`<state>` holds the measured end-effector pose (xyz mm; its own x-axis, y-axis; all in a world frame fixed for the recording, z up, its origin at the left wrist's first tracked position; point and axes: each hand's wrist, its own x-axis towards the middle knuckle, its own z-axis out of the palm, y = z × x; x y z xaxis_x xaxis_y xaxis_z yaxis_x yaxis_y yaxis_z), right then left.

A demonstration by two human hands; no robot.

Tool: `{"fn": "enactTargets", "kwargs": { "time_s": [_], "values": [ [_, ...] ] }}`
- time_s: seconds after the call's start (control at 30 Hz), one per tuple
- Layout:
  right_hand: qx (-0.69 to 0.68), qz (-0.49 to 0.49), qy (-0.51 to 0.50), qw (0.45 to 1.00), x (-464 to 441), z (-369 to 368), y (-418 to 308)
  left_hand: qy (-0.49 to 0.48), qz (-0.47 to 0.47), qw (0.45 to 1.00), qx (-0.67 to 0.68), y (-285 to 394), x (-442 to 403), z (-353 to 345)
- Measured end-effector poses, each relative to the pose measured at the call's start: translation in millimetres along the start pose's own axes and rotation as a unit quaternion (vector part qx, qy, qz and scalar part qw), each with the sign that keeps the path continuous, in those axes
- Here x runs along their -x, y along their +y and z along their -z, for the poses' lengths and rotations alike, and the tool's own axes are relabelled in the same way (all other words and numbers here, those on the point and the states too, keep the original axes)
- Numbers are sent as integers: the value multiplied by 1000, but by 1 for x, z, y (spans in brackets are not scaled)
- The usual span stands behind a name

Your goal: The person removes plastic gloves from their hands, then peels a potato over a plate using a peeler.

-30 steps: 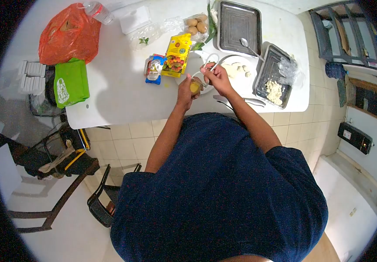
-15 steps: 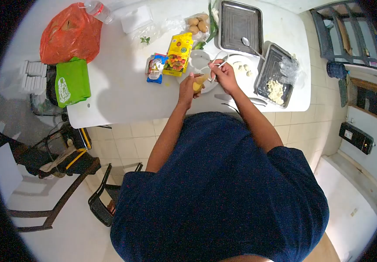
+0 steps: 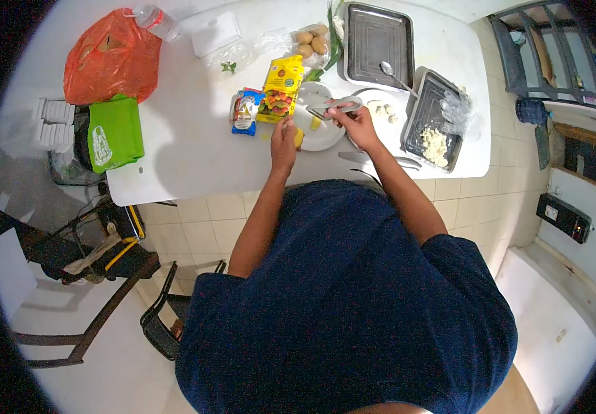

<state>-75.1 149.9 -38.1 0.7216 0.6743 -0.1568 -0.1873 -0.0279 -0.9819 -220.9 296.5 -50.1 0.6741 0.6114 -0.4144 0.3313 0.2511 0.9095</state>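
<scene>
My left hand (image 3: 283,146) is closed round a yellow peeled piece, perhaps potato (image 3: 299,138), at the near left edge of a white plate (image 3: 327,140). Over the plate's right side, my right hand (image 3: 354,124) grips a peeler with a pale handle (image 3: 345,103). A small yellow piece (image 3: 315,123) is on the plate, below the peeler's tip. The yellow packet (image 3: 281,90) stands just beyond my left hand, beside a blue packet (image 3: 245,112). A knife (image 3: 381,159) lies near the table's front edge.
Behind are bagged brown potatoes (image 3: 312,41) and a dark tray (image 3: 379,45) with a spoon (image 3: 387,69). At right, another tray (image 3: 414,131) holds pale crumbled food, next to a plate with pale pieces (image 3: 383,110). Red (image 3: 112,58) and green (image 3: 115,132) bags are at left.
My left hand has moved left with the yellow piece, away from my right hand. The peeler has turned, its tip now pointing left over the plate.
</scene>
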Motion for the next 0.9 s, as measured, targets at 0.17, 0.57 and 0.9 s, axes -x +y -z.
{"fn": "enactTargets", "kwargs": {
  "time_s": [0.17,0.57,0.9],
  "values": [
    [-137,-101,23,985,3,-4,-10,-104,117,963,218,-4,-8,8],
    [-89,-12,-94,992,5,2,-43,-91,190,919,334,8,-17,-5],
    [-252,-55,-83,963,11,6,-47,-117,178,918,336,16,-10,-4]
  ]
}}
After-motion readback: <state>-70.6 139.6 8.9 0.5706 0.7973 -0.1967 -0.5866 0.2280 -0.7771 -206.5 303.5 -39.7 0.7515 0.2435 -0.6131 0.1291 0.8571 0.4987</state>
